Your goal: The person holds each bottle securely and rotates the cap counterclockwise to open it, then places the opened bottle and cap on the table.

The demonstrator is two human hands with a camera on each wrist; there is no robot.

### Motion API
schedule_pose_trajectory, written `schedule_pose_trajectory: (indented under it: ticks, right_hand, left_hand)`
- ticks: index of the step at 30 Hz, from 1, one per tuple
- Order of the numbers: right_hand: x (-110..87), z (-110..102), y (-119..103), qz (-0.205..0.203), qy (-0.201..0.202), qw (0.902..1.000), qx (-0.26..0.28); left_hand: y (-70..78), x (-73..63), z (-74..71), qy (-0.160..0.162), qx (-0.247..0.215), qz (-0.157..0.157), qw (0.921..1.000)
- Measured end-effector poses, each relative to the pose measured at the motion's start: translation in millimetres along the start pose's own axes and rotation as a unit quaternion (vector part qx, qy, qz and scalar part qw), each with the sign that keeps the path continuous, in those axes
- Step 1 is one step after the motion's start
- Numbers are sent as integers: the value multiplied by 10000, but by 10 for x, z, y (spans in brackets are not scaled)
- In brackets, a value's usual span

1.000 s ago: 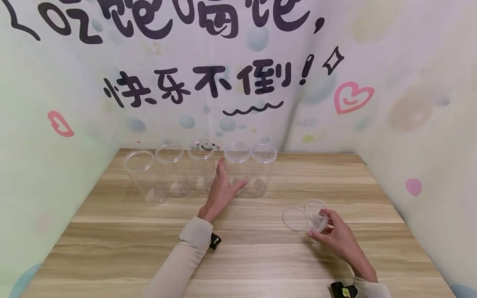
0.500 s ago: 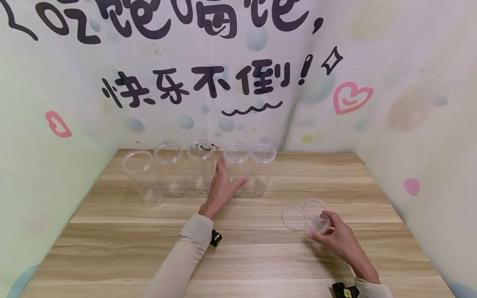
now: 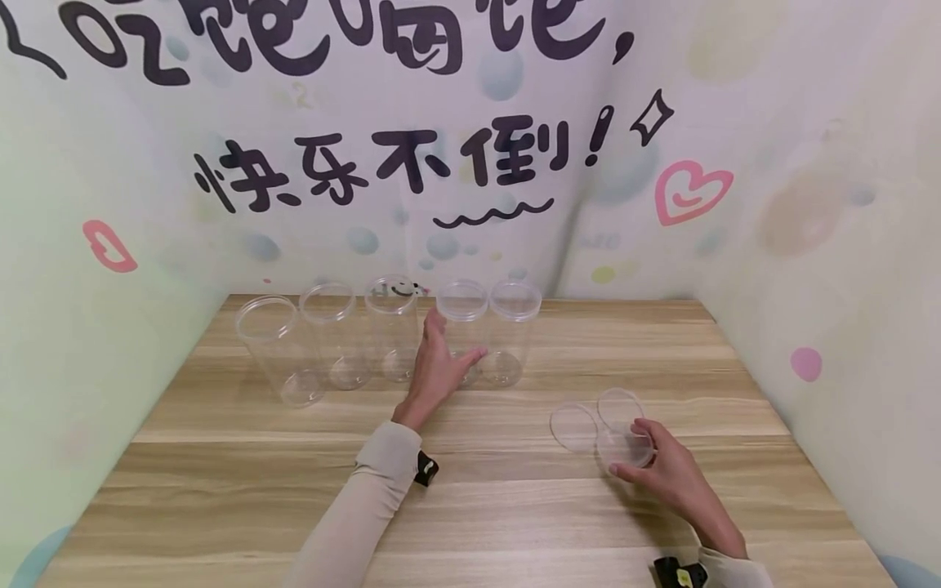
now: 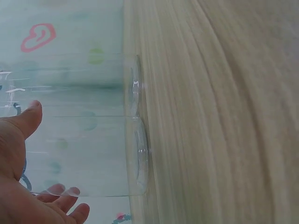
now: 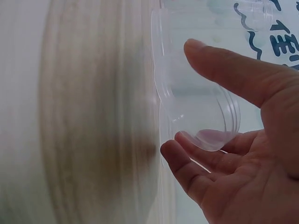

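Observation:
In the head view, my left hand (image 3: 437, 367) grips the fourth clear jar (image 3: 461, 306) of the row. Its fingers pass along the jar's left side and its thumb crosses the front. Through the jar wall (image 4: 84, 158), my fingertips (image 4: 72, 191) show in the left wrist view. My right hand (image 3: 672, 469) holds a clear round plastic piece (image 3: 625, 449) low over the table, thumb at the near edge, fingers at the far edge. The right wrist view shows ridges around the piece (image 5: 231, 112). Two clear round lids, one left (image 3: 573, 427) and one behind (image 3: 620, 408), lie beside it.
Three more tall jars stand left of my left hand: far left (image 3: 275, 351), second (image 3: 328, 335) and third (image 3: 392, 327). Another jar (image 3: 516, 335) stands right of the gripped one. The wood-grain table (image 3: 500, 490) meets a printed backdrop (image 3: 625, 204) behind them.
The round piece in my right hand appears flatter and wider than before, slightly nearer to me. My left hand stays at the same jar. The head view has shifted slightly.

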State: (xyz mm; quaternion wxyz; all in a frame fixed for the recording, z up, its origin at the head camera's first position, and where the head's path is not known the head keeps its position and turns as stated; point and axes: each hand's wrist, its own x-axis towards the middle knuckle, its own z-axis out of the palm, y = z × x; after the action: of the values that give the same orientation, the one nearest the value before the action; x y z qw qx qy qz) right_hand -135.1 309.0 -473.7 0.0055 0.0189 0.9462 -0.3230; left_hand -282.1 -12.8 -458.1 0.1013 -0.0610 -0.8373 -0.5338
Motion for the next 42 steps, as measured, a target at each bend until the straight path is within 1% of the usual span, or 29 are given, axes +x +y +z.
schedule_pose_trajectory:
  ticks: [7, 10, 18, 23, 28, 32, 42]
  right_hand:
    - [12, 28, -5, -17, 79, 9999, -59]
    - [22, 33, -4, -7, 79, 10000, -50]
    - [35, 60, 9, -201, 115, 9997, -77]
    - [35, 81, -6, -240, 76, 9996, -137]
    - [40, 93, -8, -276, -15, 9990, -350]
    - [55, 91, -6, -312, -91, 9981, -522]
    - [63, 95, -30, -213, -194, 9972, -685]
  left_hand:
    - [-11, -9, 2, 131, 7, -27, 9999]
    - [-21, -19, -4, 131, -13, -46, 9999]
    - [-51, -57, -5, 94, -38, 15, 9999]
    - [-59, -78, -9, 129, 15, 20, 9999]
    - [-58, -100, -16, 146, 101, -24, 9998]
    - [-40, -119, -36, 151, 10, 36, 9999]
    - [9, -162, -96, 132, -44, 67, 9999]
